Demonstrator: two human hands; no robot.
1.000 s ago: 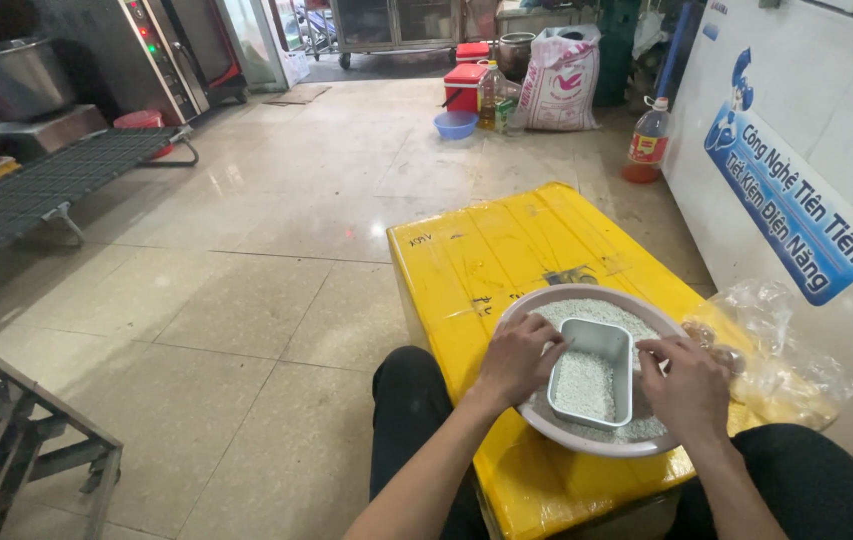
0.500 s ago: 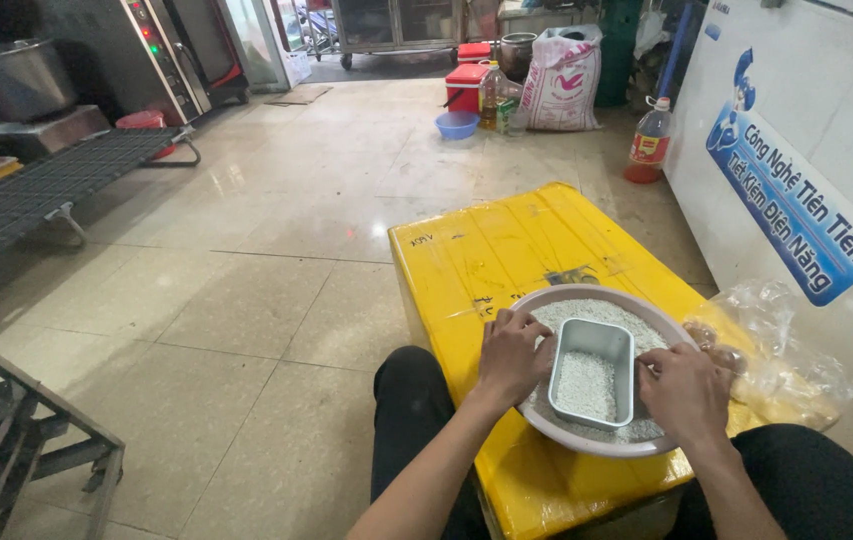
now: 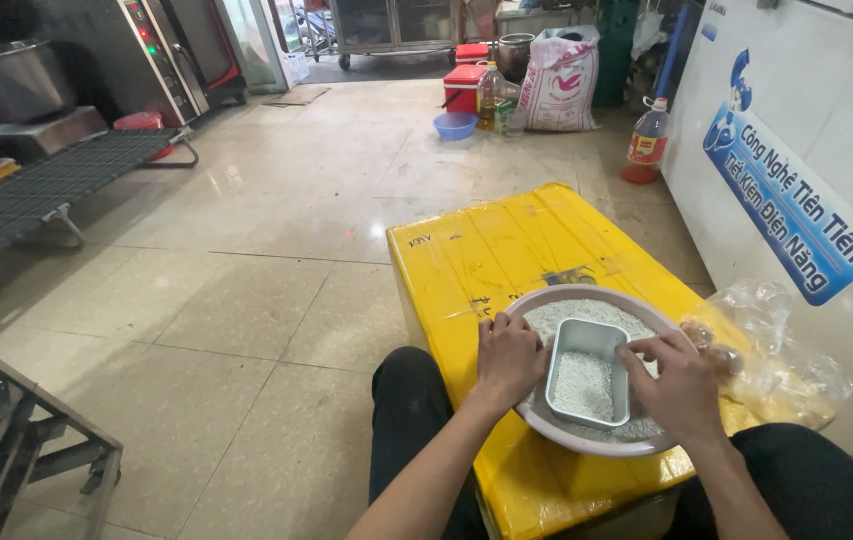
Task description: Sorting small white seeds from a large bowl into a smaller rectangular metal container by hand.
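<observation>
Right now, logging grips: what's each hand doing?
Left hand: closed on the metal tin's left side.
Right hand: gripping the tin's right rim.

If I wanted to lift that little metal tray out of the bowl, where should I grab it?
Probably by the two long rims of the small metal tray, pinched from above, one hand each side. It sits level in the round bowl, open side up and holding white grains, so keeping it level avoids spilling.
</observation>
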